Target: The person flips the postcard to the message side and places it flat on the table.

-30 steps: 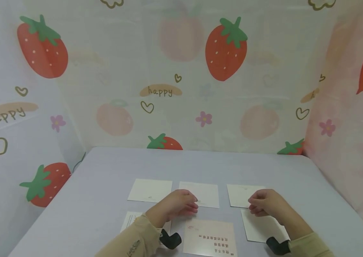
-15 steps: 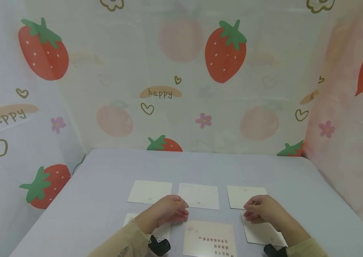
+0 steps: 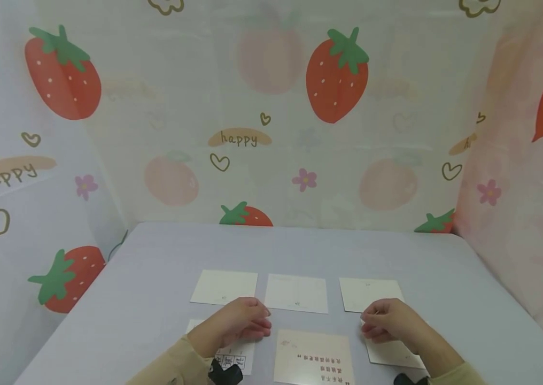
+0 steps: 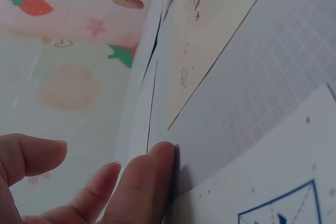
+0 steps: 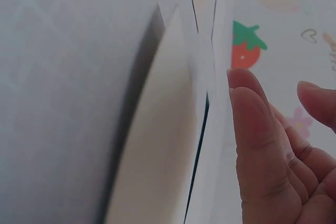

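Observation:
My left hand [image 3: 233, 323] hovers at the front-left card [image 3: 242, 357], which bears dark boxed characters and is partly covered by hand and sleeve. In the left wrist view its thumb and fingers stand apart, holding nothing. My right hand [image 3: 389, 321] hangs over the plain front-right card [image 3: 394, 354], hiding part of it. The right wrist view shows its fingers [image 5: 257, 140] loosely bent, with no object between them and the thumb. Between the hands lies a cream card [image 3: 312, 355] with lines of brown characters, upside down from my side.
Behind the hands, pale cards form a back row: one on the left [image 3: 225, 286], one in the middle [image 3: 296, 293], one on the right [image 3: 370, 291]. They lie flat on the white table [image 3: 156, 251]. A strawberry-printed curtain [image 3: 271, 107] encloses the back and sides.
My left hand has drawn back to the left and toward me, exposing more of the back-row cards. My right hand has shifted slightly left and nearer. The cards stay where they were.

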{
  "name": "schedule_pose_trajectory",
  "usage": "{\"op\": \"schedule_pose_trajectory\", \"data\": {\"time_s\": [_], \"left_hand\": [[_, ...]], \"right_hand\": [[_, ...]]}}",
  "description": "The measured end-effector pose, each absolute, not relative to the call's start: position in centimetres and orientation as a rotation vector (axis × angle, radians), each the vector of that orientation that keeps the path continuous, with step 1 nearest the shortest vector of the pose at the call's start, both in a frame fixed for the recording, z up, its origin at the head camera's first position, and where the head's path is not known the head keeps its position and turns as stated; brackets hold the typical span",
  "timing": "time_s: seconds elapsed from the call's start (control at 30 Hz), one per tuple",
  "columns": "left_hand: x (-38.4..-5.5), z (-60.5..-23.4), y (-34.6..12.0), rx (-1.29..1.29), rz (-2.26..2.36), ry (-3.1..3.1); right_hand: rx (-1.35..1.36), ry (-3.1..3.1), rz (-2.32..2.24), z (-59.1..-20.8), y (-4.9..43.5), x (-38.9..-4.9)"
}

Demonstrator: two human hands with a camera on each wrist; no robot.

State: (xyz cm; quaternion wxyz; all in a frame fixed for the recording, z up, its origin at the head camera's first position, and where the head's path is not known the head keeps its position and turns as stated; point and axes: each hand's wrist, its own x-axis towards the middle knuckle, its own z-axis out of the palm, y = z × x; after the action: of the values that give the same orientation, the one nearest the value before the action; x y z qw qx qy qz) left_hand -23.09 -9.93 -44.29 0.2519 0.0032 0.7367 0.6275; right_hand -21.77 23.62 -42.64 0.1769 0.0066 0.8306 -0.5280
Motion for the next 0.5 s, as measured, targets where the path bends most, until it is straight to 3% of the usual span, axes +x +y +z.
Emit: {"op": "schedule_pose_trajectory", "data": {"time_s": [0.5], "left_hand": [[-22.5,-44.4,-10.2,0.016,1.765,1.918]], "right_hand": [[0.029,2.289,-1.469,-43.9,23.0,-21.3]]}}
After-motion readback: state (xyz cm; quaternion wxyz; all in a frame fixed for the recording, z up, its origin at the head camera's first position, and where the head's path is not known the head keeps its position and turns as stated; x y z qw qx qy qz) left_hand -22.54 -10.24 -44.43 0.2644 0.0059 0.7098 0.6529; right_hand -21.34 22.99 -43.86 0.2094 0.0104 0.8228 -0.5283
